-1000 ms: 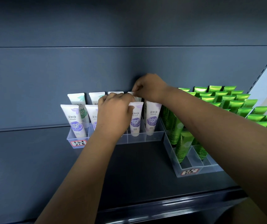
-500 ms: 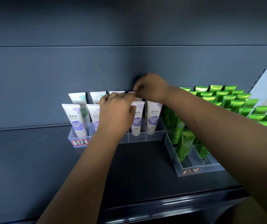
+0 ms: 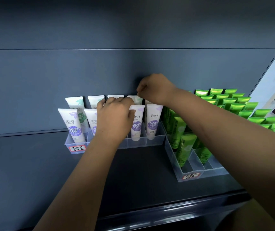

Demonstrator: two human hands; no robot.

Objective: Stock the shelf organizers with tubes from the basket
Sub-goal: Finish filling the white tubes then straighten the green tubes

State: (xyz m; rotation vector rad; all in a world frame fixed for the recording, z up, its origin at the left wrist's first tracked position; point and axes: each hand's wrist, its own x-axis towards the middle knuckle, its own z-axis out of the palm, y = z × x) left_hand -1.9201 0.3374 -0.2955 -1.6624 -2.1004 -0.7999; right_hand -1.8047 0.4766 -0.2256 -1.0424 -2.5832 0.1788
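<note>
A clear organizer (image 3: 76, 148) on the dark shelf holds white tubes in two rows: purple-labelled ones in front, green-leaf ones behind. My left hand (image 3: 115, 119) covers a front-row slot, its fingers curled round a tube hidden behind it and its thumb touching a purple tube (image 3: 137, 124). My right hand (image 3: 155, 89) reaches to the back row and pinches the top edge of a green-leaf tube (image 3: 136, 100). A second clear organizer (image 3: 200, 175) to the right holds several green tubes (image 3: 181, 147). No basket is in view.
The dark shelf (image 3: 141, 172) runs in front of both organizers to a glossy front edge (image 3: 166, 214). A grey back panel rises behind. A slotted upright (image 3: 271, 64) borders the shelf at the right.
Both hands stay at the white-tube organizer with almost no movement. My left thumb has shifted slightly along the purple tube's top.
</note>
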